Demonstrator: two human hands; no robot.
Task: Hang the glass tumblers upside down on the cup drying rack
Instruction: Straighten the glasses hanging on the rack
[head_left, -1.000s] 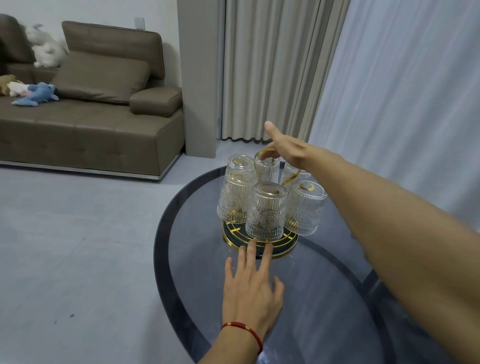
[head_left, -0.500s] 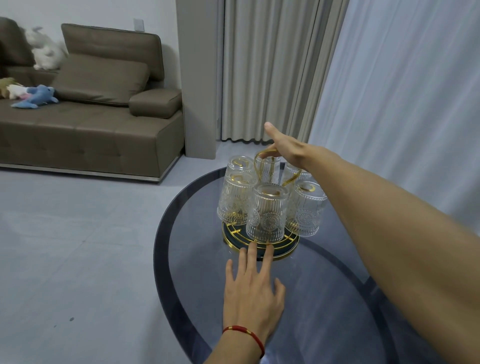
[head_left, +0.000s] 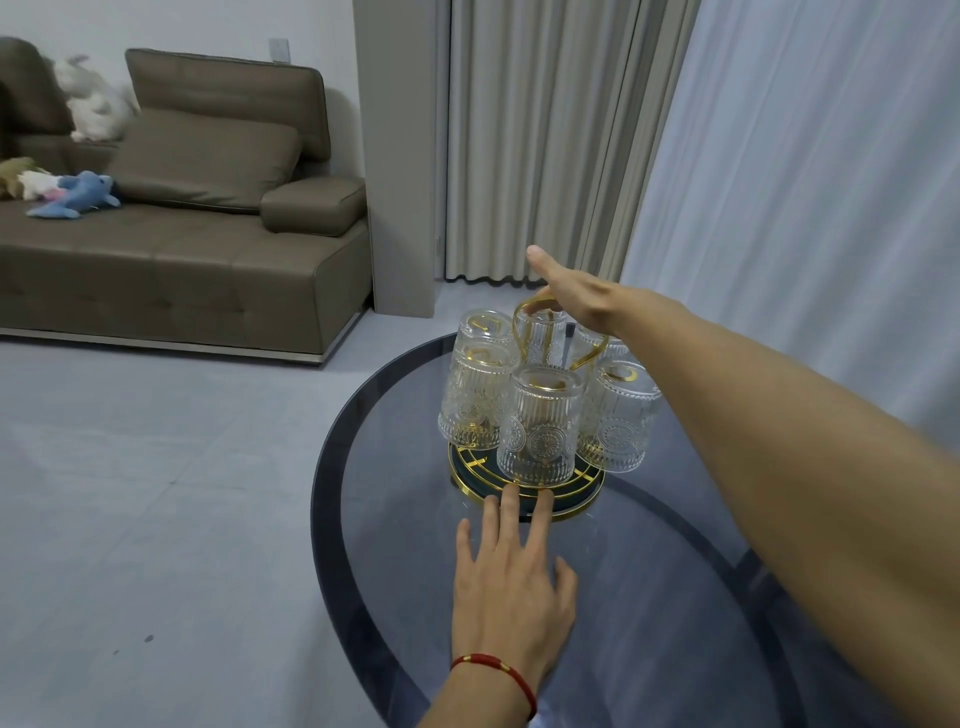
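Note:
The cup drying rack (head_left: 586, 494) has a round dark base with gold rims and stands on the glass table (head_left: 374, 545). Several ribbed glass tumblers hang on it upside down: one at the front (head_left: 540, 431), one to the left (head_left: 474, 400), one to the right (head_left: 619, 418), others behind. My right hand (head_left: 576, 296) is at the top of the rack's gold loop handle (head_left: 518, 325), thumb stretched out, fingers curled under the loop and mostly hidden. My left hand (head_left: 511, 587) lies flat on the table, fingers spread, fingertips touching the base's front rim.
The round dark glass table ends close to the rack on the left and far side. Beyond it is grey floor, a brown sofa (head_left: 182, 249) with plush toys (head_left: 78, 195), and curtains (head_left: 545, 140) behind and to the right.

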